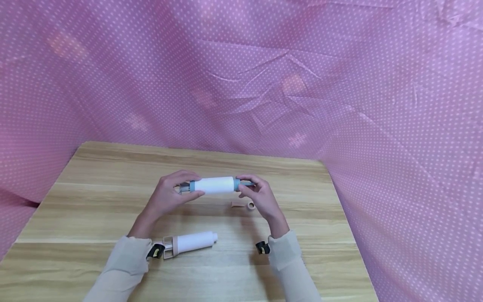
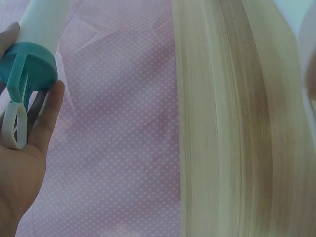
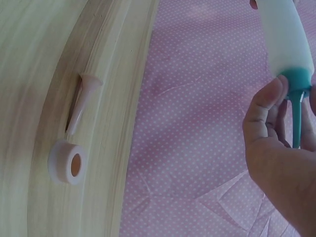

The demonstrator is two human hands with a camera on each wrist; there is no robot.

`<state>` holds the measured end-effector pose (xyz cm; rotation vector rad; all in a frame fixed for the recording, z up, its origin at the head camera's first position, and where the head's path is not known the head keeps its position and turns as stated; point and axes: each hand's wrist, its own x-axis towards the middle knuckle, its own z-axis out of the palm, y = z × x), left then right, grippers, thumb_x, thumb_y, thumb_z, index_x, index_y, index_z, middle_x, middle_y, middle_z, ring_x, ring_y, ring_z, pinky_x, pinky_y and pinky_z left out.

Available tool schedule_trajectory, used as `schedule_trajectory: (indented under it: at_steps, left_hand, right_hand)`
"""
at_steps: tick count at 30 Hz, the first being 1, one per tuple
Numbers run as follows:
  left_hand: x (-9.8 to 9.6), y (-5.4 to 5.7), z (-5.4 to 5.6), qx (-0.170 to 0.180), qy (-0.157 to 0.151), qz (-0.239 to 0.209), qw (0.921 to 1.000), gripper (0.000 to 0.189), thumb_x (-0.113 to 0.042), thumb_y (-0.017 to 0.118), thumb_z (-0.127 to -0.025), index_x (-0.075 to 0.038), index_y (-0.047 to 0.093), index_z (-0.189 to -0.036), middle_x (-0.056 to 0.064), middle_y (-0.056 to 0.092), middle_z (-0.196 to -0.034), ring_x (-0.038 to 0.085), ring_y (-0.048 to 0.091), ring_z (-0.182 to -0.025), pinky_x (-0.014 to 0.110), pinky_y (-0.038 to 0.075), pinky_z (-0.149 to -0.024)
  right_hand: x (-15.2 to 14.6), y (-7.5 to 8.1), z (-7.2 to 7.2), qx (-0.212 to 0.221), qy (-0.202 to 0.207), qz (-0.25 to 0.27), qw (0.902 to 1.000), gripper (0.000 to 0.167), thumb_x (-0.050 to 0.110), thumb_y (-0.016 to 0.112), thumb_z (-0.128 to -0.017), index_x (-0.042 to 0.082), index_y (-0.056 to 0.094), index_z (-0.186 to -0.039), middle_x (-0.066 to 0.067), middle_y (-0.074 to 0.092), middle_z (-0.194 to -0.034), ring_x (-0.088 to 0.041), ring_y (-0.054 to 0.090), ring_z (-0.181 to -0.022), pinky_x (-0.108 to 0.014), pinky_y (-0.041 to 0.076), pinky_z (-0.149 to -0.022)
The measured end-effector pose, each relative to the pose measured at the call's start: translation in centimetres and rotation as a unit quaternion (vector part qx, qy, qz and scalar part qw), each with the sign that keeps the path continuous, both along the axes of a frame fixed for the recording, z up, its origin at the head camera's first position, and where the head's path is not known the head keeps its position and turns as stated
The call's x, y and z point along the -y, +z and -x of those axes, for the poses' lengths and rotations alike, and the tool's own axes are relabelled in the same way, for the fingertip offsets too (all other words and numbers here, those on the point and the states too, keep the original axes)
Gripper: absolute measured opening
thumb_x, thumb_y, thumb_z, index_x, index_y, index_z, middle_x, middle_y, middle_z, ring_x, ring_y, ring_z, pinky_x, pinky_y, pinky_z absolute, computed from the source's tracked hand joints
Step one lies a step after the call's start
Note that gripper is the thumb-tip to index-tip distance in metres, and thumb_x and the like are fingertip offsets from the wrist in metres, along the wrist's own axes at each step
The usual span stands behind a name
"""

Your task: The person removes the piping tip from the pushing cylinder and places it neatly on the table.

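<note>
Teal-capped tube (image 1: 214, 185): level above the table (image 1: 309, 218), held by both ends, presumably for steadiness.
Left hand (image 1: 170, 191): grips the handle-end collar (image 2: 34, 61).
Right hand (image 1: 263, 200): pinches the nozzle-end cap (image 3: 297, 79).
Forearms (image 1: 117, 264): converge over the table from its near side.
Pink-collared tube (image 1: 195, 242): on the table's nearer part, seemingly set aside.
Pink flared piece (image 3: 86, 101), pink ring (image 3: 60, 163): loose mid-table.

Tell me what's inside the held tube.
Nothing inside the tube shows: its white wall and a teal cap at each end hide any contents. Outside, a white loop juts from one end, a teal nozzle from the other.
</note>
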<state>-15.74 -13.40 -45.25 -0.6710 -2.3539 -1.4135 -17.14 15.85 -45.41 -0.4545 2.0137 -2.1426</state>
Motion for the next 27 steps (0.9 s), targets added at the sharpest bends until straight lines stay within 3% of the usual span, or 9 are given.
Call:
schedule_trajectory:
  at_steps: [8,12,16,20,27]
  left_hand:
    - [0.1,-0.5,0.3,-0.023,-0.008,-0.005,0.9997,0.04,-0.013,0.092,-0.073,-0.011,0.076,-0.11,0.005,0.072,-0.116,0.023,0.067,-0.109,0.02,0.05,-0.097]
    - [-0.2,-0.4,0.2,-0.008,-0.014,0.001,0.9999,0.04,-0.015,0.092,-0.075,-0.012,0.076,-0.111,0.006,0.072,-0.117,0.02,0.066,-0.11,0.022,0.051,-0.097]
    - [-0.6,-0.3,-0.2,-0.001,-0.013,0.005,0.9999,0.039,-0.017,0.091,-0.076,-0.012,0.076,-0.111,0.006,0.072,-0.118,0.02,0.066,-0.11,0.024,0.052,-0.096]
    - [-0.9,-0.3,-0.5,-0.005,-0.005,0.004,1.0,0.039,-0.016,0.091,-0.076,-0.012,0.076,-0.111,0.007,0.072,-0.117,0.022,0.067,-0.109,0.027,0.053,-0.095]
    - [-1.2,-0.2,-0.8,0.004,0.003,0.003,1.0,0.038,-0.017,0.091,-0.076,-0.012,0.076,-0.111,0.004,0.072,-0.117,0.022,0.066,-0.109,0.035,0.056,-0.093]
  right_hand:
    - [0.0,0.1,0.1,-0.008,-0.004,-0.005,0.9999,0.026,0.001,0.063,-0.098,-0.013,0.061,-0.119,-0.023,0.061,-0.128,-0.023,0.064,-0.103,-0.034,0.058,-0.084]
    - [0.3,0.0,0.2,-0.006,-0.04,-0.004,0.9992,0.022,0.003,0.061,-0.1,-0.015,0.063,-0.113,-0.02,0.066,-0.121,-0.021,0.062,-0.1,-0.033,0.058,-0.084]
    - [0.2,-0.1,0.2,0.011,-0.061,0.012,0.998,0.025,0.0,0.061,-0.1,-0.01,0.06,-0.123,-0.019,0.066,-0.115,-0.019,0.063,-0.098,-0.032,0.059,-0.082]
    - [0.0,-0.3,0.3,0.037,-0.057,0.016,0.9976,0.029,0.005,0.061,-0.101,-0.009,0.059,-0.126,-0.019,0.063,-0.117,-0.02,0.064,-0.098,-0.034,0.06,-0.082]
    - [-0.4,-0.3,-0.1,0.075,-0.023,0.014,0.9968,0.031,0.011,0.057,-0.105,-0.016,0.059,-0.119,-0.014,0.064,-0.104,-0.02,0.066,-0.085,-0.032,0.061,-0.077]
